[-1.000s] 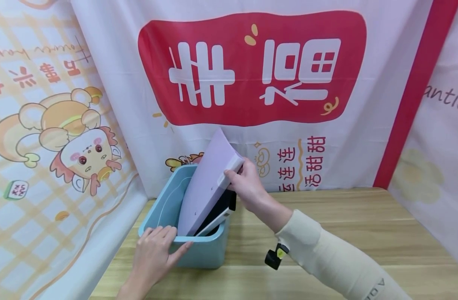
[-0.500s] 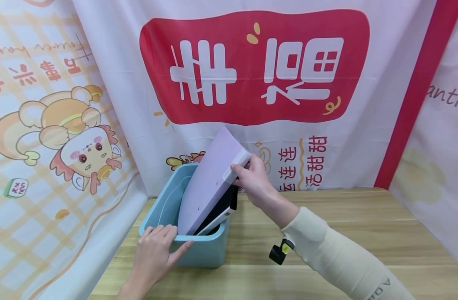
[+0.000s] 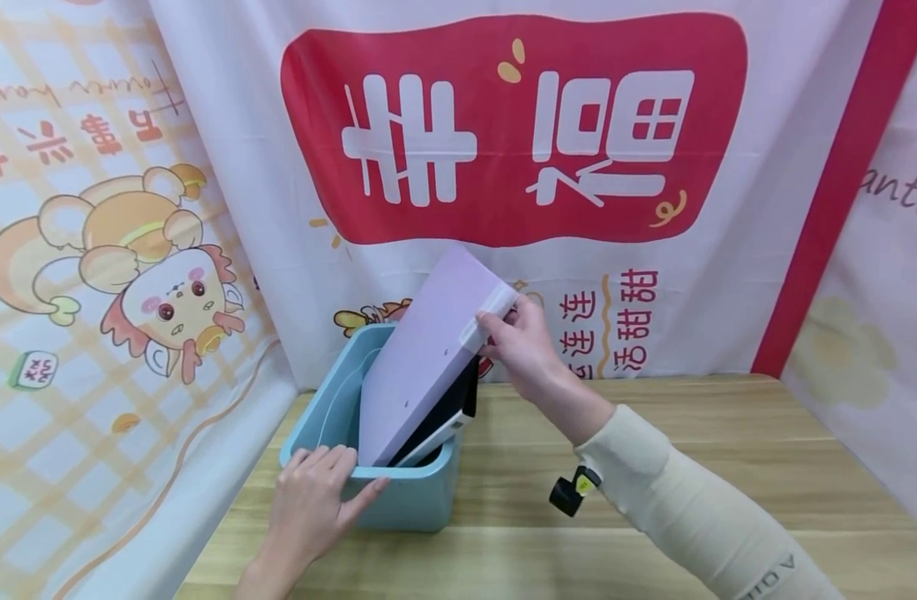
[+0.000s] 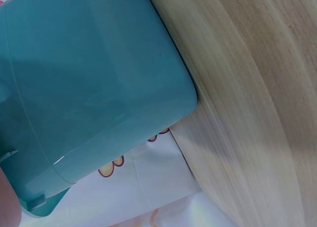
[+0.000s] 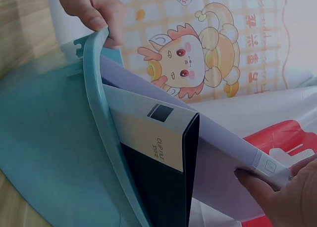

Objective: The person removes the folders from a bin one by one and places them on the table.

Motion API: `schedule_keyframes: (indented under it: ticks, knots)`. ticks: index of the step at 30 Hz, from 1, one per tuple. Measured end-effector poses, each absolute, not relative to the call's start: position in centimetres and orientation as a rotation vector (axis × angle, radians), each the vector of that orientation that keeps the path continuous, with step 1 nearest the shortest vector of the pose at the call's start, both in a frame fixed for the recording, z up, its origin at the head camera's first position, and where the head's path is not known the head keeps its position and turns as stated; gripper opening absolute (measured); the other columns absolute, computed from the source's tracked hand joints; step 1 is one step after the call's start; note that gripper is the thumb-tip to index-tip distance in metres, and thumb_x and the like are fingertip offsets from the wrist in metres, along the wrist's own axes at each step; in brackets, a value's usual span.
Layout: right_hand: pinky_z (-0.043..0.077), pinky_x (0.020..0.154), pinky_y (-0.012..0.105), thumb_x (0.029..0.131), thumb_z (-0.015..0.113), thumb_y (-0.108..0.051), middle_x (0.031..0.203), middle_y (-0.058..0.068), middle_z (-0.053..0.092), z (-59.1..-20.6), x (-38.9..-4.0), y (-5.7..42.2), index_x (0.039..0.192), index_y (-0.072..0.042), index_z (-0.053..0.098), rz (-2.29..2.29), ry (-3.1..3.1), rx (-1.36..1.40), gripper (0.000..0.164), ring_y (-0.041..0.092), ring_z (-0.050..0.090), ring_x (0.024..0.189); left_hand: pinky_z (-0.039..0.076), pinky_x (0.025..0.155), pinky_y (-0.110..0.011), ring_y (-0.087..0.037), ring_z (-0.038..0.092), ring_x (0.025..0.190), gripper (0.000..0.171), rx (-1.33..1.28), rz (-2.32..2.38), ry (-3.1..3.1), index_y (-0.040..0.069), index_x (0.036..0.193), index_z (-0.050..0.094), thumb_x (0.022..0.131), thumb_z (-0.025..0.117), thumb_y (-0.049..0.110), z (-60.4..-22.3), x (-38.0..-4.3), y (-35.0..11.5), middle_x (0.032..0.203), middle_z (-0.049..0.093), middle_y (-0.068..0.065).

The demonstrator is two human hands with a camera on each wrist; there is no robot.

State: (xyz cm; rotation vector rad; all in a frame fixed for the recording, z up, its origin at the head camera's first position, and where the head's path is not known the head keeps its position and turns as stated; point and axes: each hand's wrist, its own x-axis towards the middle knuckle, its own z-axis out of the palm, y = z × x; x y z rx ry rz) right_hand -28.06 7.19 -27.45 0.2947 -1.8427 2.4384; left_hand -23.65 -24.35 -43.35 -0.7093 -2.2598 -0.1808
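A blue plastic bin (image 3: 406, 504) stands on the table, and my left hand (image 3: 312, 500) grips its near rim, fingers over the edge and thumb along the outside. My right hand (image 3: 524, 343) pinches a lilac file folder (image 3: 428, 350) by its labelled spine. The folder leans up out of the bin, its lower end still inside. Beside it in the bin stands a black folder (image 5: 158, 187) with a white and beige label reading "CLIP FILE" in the right wrist view. The left wrist view shows mostly the bin's outer wall (image 4: 99, 73).
The wooden table (image 3: 653, 467) extends to the right of the bin. White cloth with a red printed panel (image 3: 503, 217) hangs behind it, and a checked cartoon cloth (image 3: 98, 333) hangs at the left. A small black device (image 3: 567, 496) is strapped at the right sleeve.
My right hand has moved up and to the right, drawing the lilac file folder further out of the bin. The left hand stays on the rim.
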Motion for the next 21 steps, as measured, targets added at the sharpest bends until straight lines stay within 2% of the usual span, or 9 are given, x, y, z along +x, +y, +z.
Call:
schedule_keyframes:
  ticks: [6,11,21]
  knots:
    - [0.054,0.093,0.047,0.105,0.052,0.000,0.141,0.025,0.053,-27.3,-28.3,7.5,0.148,0.002,0.036,2.440,-1.800,0.319,0.047,0.037,0.059,0.127,0.034,0.065,-0.032,-0.008,0.034,0.061,0.049,-0.711,-0.178,-2.258,0.021,0.075,0.044,0.090,0.067,0.062,-43.3,-23.6,-24.4,0.068,0.036,0.012]
    - [0.057,0.089,0.040,0.105,0.051,-0.002,0.138,0.027,0.054,-26.9,-28.5,7.9,0.146,0.003,0.036,2.418,-1.781,0.289,0.043,0.037,0.061,0.124,0.035,0.064,-0.032,-0.007,0.034,0.061,0.050,-0.714,-0.175,-2.251,0.021,0.075,0.044,0.090,0.066,0.063,-43.2,-23.7,-24.4,0.068,0.036,0.012]
    - [0.057,0.090,0.037,0.106,0.053,-0.008,0.145,0.022,0.052,-26.4,-28.7,9.4,0.150,-0.003,0.035,2.418,-1.769,0.258,0.048,0.033,0.060,0.127,0.034,0.064,-0.031,-0.007,0.034,0.060,0.051,-0.715,-0.162,-2.253,0.019,0.073,0.046,0.091,0.065,0.063,-43.2,-23.7,-24.4,0.068,0.036,0.013]
